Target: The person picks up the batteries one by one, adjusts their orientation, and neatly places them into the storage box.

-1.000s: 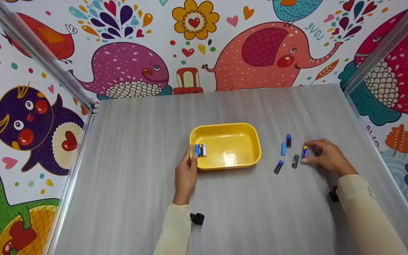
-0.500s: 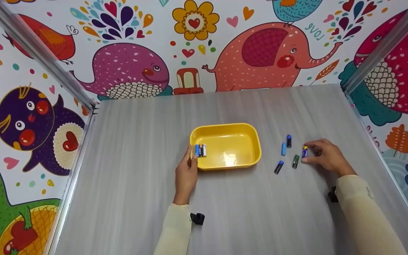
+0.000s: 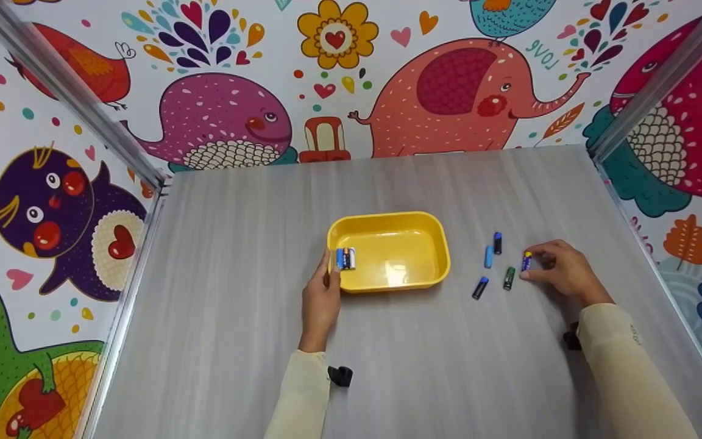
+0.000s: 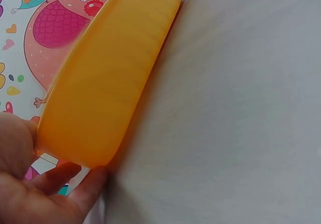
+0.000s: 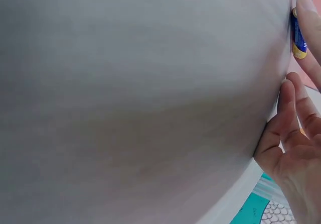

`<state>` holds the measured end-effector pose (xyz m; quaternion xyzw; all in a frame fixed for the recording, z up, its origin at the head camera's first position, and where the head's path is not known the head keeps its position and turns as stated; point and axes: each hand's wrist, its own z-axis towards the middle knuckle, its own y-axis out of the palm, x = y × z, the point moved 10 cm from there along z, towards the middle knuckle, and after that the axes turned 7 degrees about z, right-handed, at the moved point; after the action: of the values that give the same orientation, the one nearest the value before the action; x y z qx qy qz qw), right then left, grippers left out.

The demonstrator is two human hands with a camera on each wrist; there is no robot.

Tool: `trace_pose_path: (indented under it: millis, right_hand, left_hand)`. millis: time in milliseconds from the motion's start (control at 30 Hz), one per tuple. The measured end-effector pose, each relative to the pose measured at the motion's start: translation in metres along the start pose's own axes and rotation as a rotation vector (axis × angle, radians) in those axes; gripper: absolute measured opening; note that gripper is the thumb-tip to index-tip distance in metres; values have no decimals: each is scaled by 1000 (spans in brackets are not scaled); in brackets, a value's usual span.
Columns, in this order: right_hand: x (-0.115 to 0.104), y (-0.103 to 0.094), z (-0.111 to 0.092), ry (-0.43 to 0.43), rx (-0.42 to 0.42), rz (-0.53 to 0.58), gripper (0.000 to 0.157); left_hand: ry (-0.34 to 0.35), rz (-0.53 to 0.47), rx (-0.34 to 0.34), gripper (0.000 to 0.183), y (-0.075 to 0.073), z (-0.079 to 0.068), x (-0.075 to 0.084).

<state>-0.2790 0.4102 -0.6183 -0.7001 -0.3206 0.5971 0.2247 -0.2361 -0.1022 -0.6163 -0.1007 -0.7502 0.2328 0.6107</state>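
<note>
My left hand [image 3: 322, 305] grips the left end of a shallow yellow plastic tray [image 3: 387, 285]. In the left wrist view the thumb is at the rim and fingers touch the outer wall near the base. A short row of batteries [image 3: 345, 258], blue, black and white, lies inside at the tray's left end. Right of the tray, my right hand [image 3: 564, 271] pinches a blue battery with a yellow end [image 3: 526, 262] between thumb and index finger, at the table. The right wrist view shows this battery [image 5: 299, 35] only at its edge.
Loose batteries lie between tray and right hand: a dark one with a blue end [image 3: 497, 242], a light blue one [image 3: 488, 256], a green one [image 3: 509, 278] and another dark one [image 3: 480, 288]. Printed cartoon walls [image 3: 326, 79] surround the grey table [image 3: 235, 292].
</note>
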Motion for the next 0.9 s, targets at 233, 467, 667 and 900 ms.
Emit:
trace_pose_path:
  millis: [233,467,667,900]
  right_hand:
    - [4,-5,-2,54,-11,70,58]
    - [0,-8,-6,50,-6,93,67]
    - [-15,-11,-6,36,17,105,69]
    - [-51,-10,-2,-25,63,98,69]
  left_hand:
    - [-11,-1,-11,55,2,1,0]
    - [-15,8,-15,55,3,1,-2]
    - [-10,6,-4,55,1,0,-2]
    - [1,4,0,54,0,0,-1]
